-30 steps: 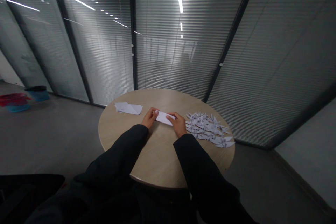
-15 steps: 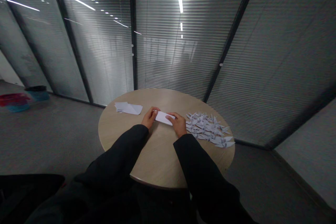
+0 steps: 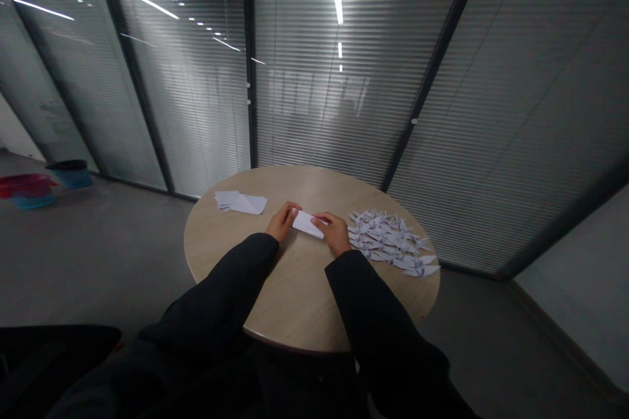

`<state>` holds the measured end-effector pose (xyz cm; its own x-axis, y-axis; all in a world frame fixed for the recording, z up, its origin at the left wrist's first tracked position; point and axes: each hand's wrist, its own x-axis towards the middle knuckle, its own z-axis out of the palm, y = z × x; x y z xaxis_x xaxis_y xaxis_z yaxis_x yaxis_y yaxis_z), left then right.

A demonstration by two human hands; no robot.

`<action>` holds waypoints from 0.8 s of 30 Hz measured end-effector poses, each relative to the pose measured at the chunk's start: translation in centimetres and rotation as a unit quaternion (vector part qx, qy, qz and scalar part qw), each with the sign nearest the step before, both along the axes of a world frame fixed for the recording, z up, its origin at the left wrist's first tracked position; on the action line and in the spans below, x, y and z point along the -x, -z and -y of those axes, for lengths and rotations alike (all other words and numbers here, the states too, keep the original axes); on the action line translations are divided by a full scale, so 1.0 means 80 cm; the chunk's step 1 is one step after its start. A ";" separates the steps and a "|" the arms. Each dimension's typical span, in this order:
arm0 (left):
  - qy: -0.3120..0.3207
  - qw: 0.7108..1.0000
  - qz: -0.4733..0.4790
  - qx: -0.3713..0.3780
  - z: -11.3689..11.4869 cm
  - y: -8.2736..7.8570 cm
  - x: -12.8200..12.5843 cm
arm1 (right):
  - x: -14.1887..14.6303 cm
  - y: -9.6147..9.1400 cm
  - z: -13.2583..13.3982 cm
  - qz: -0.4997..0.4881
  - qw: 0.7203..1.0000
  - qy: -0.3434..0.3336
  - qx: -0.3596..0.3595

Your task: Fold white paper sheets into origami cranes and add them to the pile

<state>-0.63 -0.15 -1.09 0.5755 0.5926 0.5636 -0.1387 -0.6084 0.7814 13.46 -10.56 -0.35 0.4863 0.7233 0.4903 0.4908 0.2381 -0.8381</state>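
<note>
A folded strip of white paper (image 3: 306, 223) lies on the round wooden table (image 3: 295, 301) between my two hands. My left hand (image 3: 281, 222) pinches its left end with curled fingers. My right hand (image 3: 336, 234) presses on the right end, fingers bent over the paper. Both arms wear black sleeves.
A small stack of white paper sheets (image 3: 240, 202) lies at the table's far left. Several folded paper cranes (image 3: 390, 243) are spread at the right. Glass walls with blinds stand behind the table. Blue and red bins (image 3: 29, 190) sit on the floor far left.
My right hand has slid slightly left along the paper, covering more of its right end. The left hand has hardly moved.
</note>
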 end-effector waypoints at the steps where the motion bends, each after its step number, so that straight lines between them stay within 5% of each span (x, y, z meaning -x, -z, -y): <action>1: 0.002 1.000 -0.012 -0.015 0.002 -0.001 0.001 | -0.001 0.002 -0.001 0.000 1.000 -0.013 0.005; 7: 0.011 0.994 -0.088 -0.072 0.013 -0.008 0.005 | 0.003 0.009 -0.003 0.021 0.999 -0.033 0.018; 24: 0.056 0.989 -0.122 -0.058 0.009 -0.004 0.003 | 0.003 0.008 -0.003 0.028 0.999 -0.043 0.018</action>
